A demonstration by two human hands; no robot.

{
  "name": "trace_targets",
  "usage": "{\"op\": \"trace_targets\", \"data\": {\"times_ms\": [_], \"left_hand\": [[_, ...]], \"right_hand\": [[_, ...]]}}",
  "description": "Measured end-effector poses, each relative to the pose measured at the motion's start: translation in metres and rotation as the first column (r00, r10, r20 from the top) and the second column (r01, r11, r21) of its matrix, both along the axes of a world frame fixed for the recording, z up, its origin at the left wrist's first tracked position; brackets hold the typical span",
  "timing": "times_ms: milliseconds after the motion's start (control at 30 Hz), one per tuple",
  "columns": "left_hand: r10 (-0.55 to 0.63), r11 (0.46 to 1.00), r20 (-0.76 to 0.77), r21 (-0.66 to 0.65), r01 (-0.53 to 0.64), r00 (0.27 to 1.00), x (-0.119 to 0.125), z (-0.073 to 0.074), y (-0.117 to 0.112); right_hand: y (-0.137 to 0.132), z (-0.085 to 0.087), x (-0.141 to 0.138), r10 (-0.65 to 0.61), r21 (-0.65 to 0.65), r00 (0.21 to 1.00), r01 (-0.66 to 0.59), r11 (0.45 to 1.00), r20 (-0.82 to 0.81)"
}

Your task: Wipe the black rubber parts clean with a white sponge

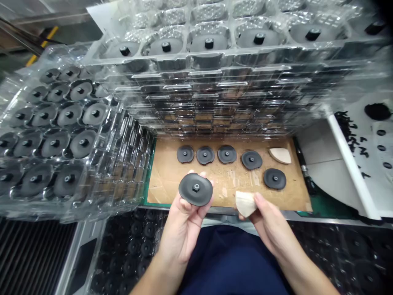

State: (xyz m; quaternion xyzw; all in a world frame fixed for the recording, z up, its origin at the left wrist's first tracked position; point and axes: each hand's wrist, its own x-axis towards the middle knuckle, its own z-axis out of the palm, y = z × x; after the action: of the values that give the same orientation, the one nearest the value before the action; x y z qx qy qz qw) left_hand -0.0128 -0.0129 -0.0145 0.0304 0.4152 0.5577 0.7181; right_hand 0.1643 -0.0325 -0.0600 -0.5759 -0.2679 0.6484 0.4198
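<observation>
In my left hand (187,221) is a dark grey oval disc (190,194) with a small black stub and metal-looking ring at its centre; the fingers support it from below and behind. My right hand (266,217) pinches a folded cream cloth pad (245,203), held to the right of the disc and apart from it. Beyond the hands, several similar discs (226,154) lie in a row on a cardboard sheet (166,176). One more disc (274,178) rests nearer, at the right. Behind it lies a second cream pad (280,155).
Tall stacked clear plastic trays (211,78) holding discs rise behind the cardboard. More filled trays (55,123) stand at the left. A white divider (353,168) edges the right side, with small black parts (350,131) beyond. Further discs (135,246) sit below the table edge.
</observation>
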Motion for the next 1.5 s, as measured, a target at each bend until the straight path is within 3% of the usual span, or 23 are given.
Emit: {"op": "trace_targets", "data": {"times_ms": [233,467,600,667,700,767,833,900,967,1033,1100,1167,1233,1267,1333,1400,1500], "left_hand": [[-0.015,0.998,0.051,-0.052,0.018,0.999,0.004,0.000,0.001],[0.015,0.993,0.100,-0.118,-0.004,0.995,0.005,-0.002,-0.001],[-0.021,0.996,0.076,-0.083,0.027,0.997,0.008,-0.003,-0.002],[-0.047,0.998,0.035,-0.032,0.048,0.998,0.012,-0.002,-0.004],[-0.069,0.998,0.014,-0.013,0.069,0.998,0.013,-0.002,-0.006],[-0.130,0.991,-0.023,-0.020,0.129,0.991,0.015,-0.001,-0.009],[-0.173,0.983,-0.063,-0.069,0.169,0.983,0.013,-0.002,-0.012],[-0.146,0.986,-0.116,-0.100,0.135,0.983,0.011,-0.003,-0.013],[-0.125,0.990,-0.139,-0.087,0.113,0.982,0.010,-0.002,-0.012],[-0.170,0.984,-0.114,-0.066,0.163,0.979,0.011,0.001,-0.010],[-0.210,0.977,-0.087,-0.043,0.207,0.974,0.012,0.006,-0.008],[-0.193,0.981,-0.088,-0.038,0.190,0.977,0.011,0.009,-0.007],[-0.177,0.984,-0.077,-0.036,0.175,0.981,0.009,0.009,-0.007],[-0.191,0.981,-0.062,-0.031,0.190,0.980,0.009,0.008,-0.008],[-0.236,0.972,-0.036,-0.012,0.236,0.971,0.011,0.006,-0.008],[-0.260,0.965,-0.040,0.011,0.261,0.965,0.012,0.006,-0.008],[-0.247,0.969,-0.060,0.003,0.247,0.967,0.009,0.008,-0.007]], "right_hand": [[-0.005,0.001,-0.015,0.067,-0.114,0.994,-0.077,0.990,-0.090],[0.005,0.005,-0.007,0.107,-0.010,0.994,-0.107,0.994,0.003],[0.022,0.024,-0.010,0.089,0.115,0.994,-0.096,0.989,0.071],[0.030,0.040,-0.018,0.094,0.289,0.979,-0.144,0.946,0.181],[0.033,0.048,-0.023,0.088,0.405,0.961,-0.192,0.894,0.263],[0.038,0.064,-0.032,0.072,0.587,0.903,-0.335,0.737,0.424],[0.042,0.077,-0.036,0.181,0.595,0.827,-0.517,0.615,0.533],[0.045,0.084,-0.036,0.378,0.496,0.714,-0.690,0.527,0.589],[0.046,0.087,-0.036,0.416,0.450,0.676,-0.725,0.521,0.608],[0.045,0.086,-0.037,0.238,0.548,0.758,-0.617,0.565,0.607],[0.041,0.087,-0.037,0.119,0.645,0.819,-0.524,0.556,0.562],[0.038,0.089,-0.035,0.240,0.619,0.805,-0.576,0.534,0.542],[0.038,0.092,-0.032,0.393,0.520,0.738,-0.669,0.530,0.549],[0.039,0.093,-0.032,0.395,0.496,0.726,-0.679,0.542,0.563],[0.043,0.092,-0.034,0.239,0.555,0.766,-0.609,0.567,0.597],[0.044,0.091,-0.036,0.110,0.648,0.806,-0.540,0.537,0.582],[0.040,0.094,-0.027,0.303,0.600,0.775,-0.625,0.500,0.555]]}}
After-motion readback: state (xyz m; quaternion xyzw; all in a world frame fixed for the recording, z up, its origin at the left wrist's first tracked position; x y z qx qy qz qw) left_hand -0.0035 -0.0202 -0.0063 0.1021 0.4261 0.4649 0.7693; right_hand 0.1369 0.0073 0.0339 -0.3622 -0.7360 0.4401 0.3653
